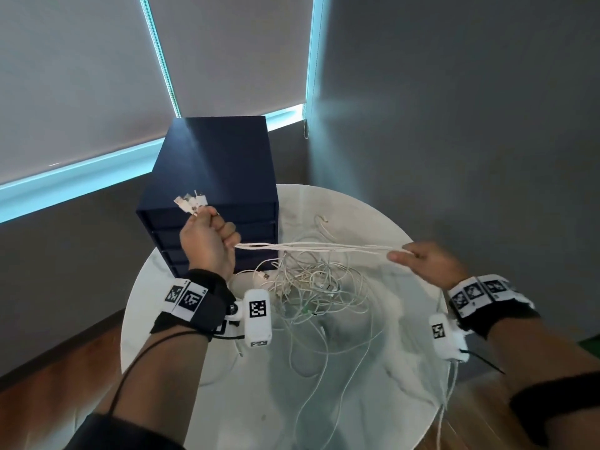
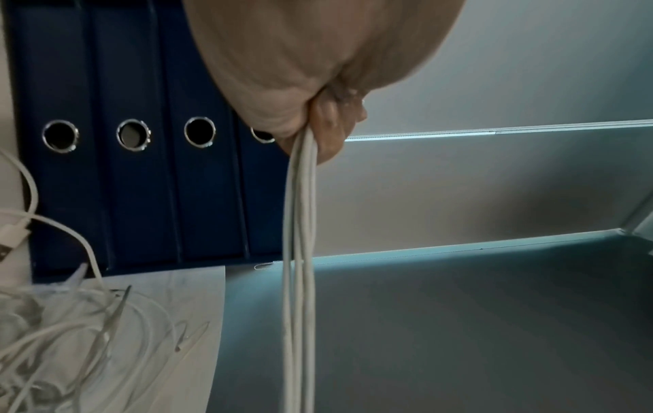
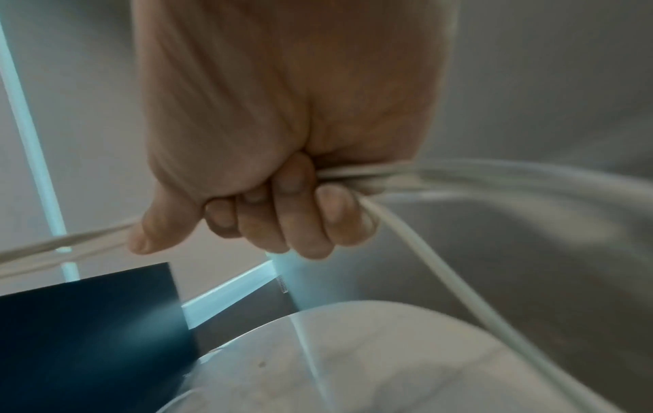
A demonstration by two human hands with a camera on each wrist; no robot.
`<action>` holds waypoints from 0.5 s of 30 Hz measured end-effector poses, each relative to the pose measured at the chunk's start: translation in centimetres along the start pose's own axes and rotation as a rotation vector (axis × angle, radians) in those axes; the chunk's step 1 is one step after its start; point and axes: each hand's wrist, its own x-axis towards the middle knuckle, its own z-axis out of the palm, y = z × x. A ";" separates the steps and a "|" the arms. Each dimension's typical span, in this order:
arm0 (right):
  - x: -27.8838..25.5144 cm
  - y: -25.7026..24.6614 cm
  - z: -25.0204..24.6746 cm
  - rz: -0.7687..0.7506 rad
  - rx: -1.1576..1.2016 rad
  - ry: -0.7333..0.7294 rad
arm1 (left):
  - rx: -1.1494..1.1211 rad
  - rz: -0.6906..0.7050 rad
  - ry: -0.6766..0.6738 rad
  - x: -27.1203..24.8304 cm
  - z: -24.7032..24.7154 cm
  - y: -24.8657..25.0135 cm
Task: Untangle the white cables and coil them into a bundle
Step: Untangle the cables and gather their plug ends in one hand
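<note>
My left hand [image 1: 211,237] is raised in a fist round several white cables, and their plug ends [image 1: 190,203] stick out above the fist. A straight run of these white cables [image 1: 318,246] stretches rightward to my right hand [image 1: 418,256], whose curled fingers [image 3: 297,218] grip it. In the left wrist view the same cables [image 2: 298,251] hang from the left hand [image 2: 318,123]. Under the stretched run a tangled heap of white cables [image 1: 311,287] lies on the round white table [image 1: 373,427]. Loose loops trail toward the table's near edge.
A dark blue drawer box [image 1: 214,190] stands on the table's far left, just behind my left hand. Its ring pulls [image 2: 130,135] show in the left wrist view. Grey walls and a window blind [image 1: 81,76] lie beyond. Wooden floor [image 1: 48,384] surrounds the table.
</note>
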 end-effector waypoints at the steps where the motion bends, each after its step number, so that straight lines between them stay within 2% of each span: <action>1: 0.0 1.2 -1.0 0.043 -0.010 0.039 | 0.001 -0.004 0.002 0.2 -0.2 0.0; 5: 0.2 5.0 -4.1 0.162 -0.158 0.092 | 0.079 -0.097 -0.087 -0.1 -0.5 -0.7; 9: 0.9 8.8 -3.7 0.334 -0.352 0.156 | 0.248 -0.222 -0.250 -2.1 -0.5 -3.1; 13: 0.3 10.7 -0.2 0.391 -0.354 -0.002 | 0.295 -0.267 -0.308 -3.8 -0.4 -5.1; 15: 0.0 10.5 1.6 0.413 -0.355 -0.134 | 0.292 -0.292 -0.323 -4.3 -0.3 -5.8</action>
